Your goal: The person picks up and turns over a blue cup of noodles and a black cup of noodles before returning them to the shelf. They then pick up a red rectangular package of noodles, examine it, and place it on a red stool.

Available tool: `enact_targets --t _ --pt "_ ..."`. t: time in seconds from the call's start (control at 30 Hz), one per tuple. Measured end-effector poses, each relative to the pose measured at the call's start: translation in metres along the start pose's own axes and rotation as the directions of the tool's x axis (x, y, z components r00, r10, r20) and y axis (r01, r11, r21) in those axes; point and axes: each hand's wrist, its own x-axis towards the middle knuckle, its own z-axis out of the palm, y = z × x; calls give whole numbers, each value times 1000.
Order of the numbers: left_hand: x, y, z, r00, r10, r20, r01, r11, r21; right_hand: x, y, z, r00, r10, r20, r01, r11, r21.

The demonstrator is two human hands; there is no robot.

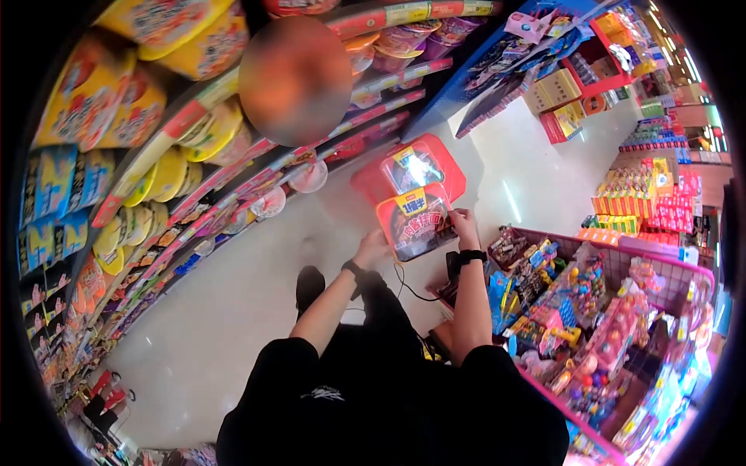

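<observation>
Head view: a person in black stands in a shop aisle, holding a rectangular red-rimmed package with a dark printed front and a yellow label (423, 225) out ahead of the body, above the pale floor (206, 311). Its printed face is turned up toward the wearer, the label at the far edge; its long axis seems to run across, from hand to hand, the right end a little farther away. The right hand (465, 227) grips the right edge near the far corner, and the left hand (371, 248) grasps the left edge, its fingertips blurred and partly behind the package.

I count two such packages: the second, clear-fronted one with a yellow label (410, 169) lies just beyond, partly covered by the first and washed out by glare. Red shows around it; whether that is a tray or more packaging I can't make out. There are two black wristbands, one per wrist, and two round pale cups at the shelf edge. A blurred disc hides part of the shelves (183, 116), whose upper yellow tubs are cut off. Beside the right forearm stands one pink-rimmed bin (657, 260), its small goods too jumbled to count.
</observation>
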Motion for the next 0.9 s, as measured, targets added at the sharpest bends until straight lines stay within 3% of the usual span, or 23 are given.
enact_targets --t 0.07,0.17,0.2,0.23,0.37,0.43,0.5,0.6,0.7,0.73,0.8,0.83,0.9 --pt "30 -14 8 993 -97 -71 98 995 -2 35 -3 1 999 0 40 0 1000 4" --pt "98 -49 3 991 56 -118 -68 993 -101 100 -11 9 993 -80 87 78 997 23" --pt "113 -69 6 986 98 -133 -119 980 -159 123 -7 11 984 -117 132 99 986 130" --pt "119 -56 10 980 60 -188 -74 995 -65 131 -11 13 982 -111 150 95 990 106" --pt "165 -66 1 943 154 -294 -148 988 42 187 -11 26 966 -143 214 126 988 88" --pt "175 -64 2 922 208 -326 -156 971 180 202 -11 30 940 -209 269 171 973 157" --pt "181 -60 4 934 174 -312 -124 977 173 193 -29 29 922 -233 309 172 962 211" --pt "179 -53 4 939 110 -325 -110 994 19 252 28 38 914 -288 285 275 958 84" --pt "155 -47 -8 943 139 -304 -184 975 -124 201 26 37 929 -371 15 366 920 138" --pt "144 -44 -11 944 173 -282 -223 962 -155 179 18 36 940 -329 -84 339 926 167" --pt "120 -49 -28 958 76 -278 -125 979 -161 162 29 34 979 -169 -115 198 923 329" --pt "106 -55 -40 960 30 -277 -78 984 -162 149 30 35 992 -96 -86 124 903 412" --pt "77 -72 -66 935 79 -345 -137 980 -146 123 43 43 999 -5 -48 29 847 530"
